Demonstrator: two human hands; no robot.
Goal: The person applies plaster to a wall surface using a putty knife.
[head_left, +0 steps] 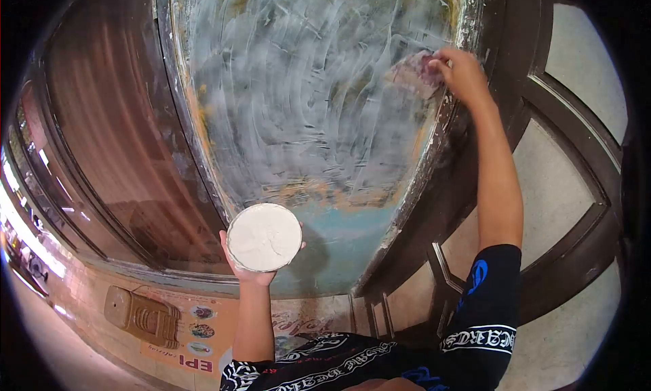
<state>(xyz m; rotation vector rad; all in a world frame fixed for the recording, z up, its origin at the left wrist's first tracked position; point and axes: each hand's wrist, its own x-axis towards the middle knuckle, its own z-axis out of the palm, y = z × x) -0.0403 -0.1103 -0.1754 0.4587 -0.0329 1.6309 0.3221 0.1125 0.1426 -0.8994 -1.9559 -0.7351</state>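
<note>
My left hand grips a round tub of white paste from below and the sides. Its pale surface faces me and shows a crack. Up on the right, my right hand pinches a flat purplish and whitish piece, whose kind I cannot make out. That piece lies against the upper right of a blue-grey panel. Streaky white smears cover most of the panel, with orange-brown patches at its edges and lower part. The panel's bottom strip shows smoother green-blue.
Dark brown wooden framing with pale panes borders the right. A reddish-brown glossy panel stands at the left. Below lie a brown plastic stool and an orange printed banner on the floor.
</note>
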